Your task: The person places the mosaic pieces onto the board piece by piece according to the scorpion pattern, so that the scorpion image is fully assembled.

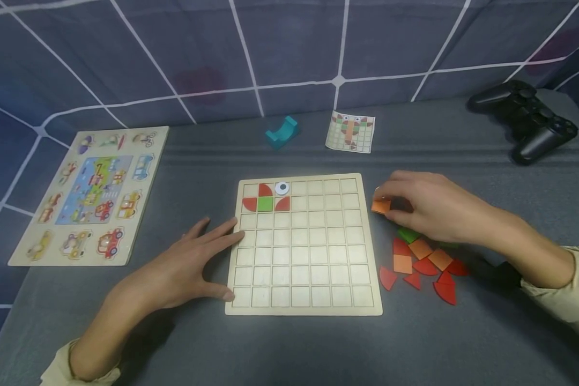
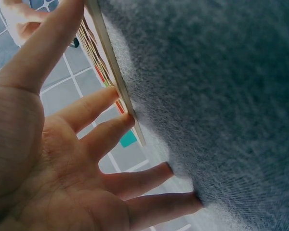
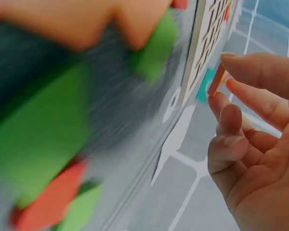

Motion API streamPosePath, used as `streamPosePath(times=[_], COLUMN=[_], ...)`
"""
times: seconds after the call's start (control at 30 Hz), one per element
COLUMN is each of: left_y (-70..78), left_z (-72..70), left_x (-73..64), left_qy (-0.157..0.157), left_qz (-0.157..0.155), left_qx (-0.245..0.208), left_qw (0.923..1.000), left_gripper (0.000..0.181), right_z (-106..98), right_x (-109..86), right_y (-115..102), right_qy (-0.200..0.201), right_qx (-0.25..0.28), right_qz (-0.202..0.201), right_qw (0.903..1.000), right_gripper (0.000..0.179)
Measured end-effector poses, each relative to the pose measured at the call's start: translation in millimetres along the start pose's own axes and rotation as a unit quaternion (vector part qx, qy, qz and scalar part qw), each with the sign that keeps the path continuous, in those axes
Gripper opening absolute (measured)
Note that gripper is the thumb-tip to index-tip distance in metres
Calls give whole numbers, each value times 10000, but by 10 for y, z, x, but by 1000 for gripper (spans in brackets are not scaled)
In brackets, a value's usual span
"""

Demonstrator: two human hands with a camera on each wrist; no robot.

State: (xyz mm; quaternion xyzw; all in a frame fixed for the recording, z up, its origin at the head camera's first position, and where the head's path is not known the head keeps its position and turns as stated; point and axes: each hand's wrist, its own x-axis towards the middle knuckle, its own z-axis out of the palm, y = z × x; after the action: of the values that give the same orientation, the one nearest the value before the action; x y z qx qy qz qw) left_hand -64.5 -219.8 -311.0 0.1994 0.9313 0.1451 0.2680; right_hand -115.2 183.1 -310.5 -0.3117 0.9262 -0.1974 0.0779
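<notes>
A wooden grid board point(image 1: 299, 262) lies mid-table. At its upper left are several red quarter-round pieces point(image 1: 265, 190), a green square point(image 1: 265, 204) and a white eye disc point(image 1: 282, 187). My left hand point(image 1: 178, 273) is spread along the board's left edge; thumb and two fingertips touch it, and in the left wrist view the other two fingers point(image 2: 159, 209) reach the cloth. Right of the board, my right hand point(image 1: 429, 206) pinches an orange square tile point(image 1: 380, 207) between thumb and fingers, above the table. Another eye disc point(image 3: 171, 102) lies beside the board in the right wrist view.
Loose red, orange and green pieces point(image 1: 420, 249) lie below my right hand. Behind the board are a teal curved block point(image 1: 282, 132) and a printed pattern card point(image 1: 350, 132). A vehicle puzzle board point(image 1: 142, 214) stands left; a black game controller point(image 1: 523, 120) lies back right.
</notes>
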Motion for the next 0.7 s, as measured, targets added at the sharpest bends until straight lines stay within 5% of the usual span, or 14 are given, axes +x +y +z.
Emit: streamPosePath(times=[0.4, 0.7], left_y=[-3, -3], left_z=[10, 10], left_x=[13, 13], left_qy=[-46, -49], left_qz=[3, -124], left_qx=[30, 0], left_qw=[10000, 9999], left_gripper=[103, 104], right_z=[222, 320], right_x=[671, 992], right_y=[-327, -496], right_qy=[-20, -317], right_qx=[352, 372], right_qz=[-1098, -1113], right_qw=[9933, 9926], right_gripper=[4, 5])
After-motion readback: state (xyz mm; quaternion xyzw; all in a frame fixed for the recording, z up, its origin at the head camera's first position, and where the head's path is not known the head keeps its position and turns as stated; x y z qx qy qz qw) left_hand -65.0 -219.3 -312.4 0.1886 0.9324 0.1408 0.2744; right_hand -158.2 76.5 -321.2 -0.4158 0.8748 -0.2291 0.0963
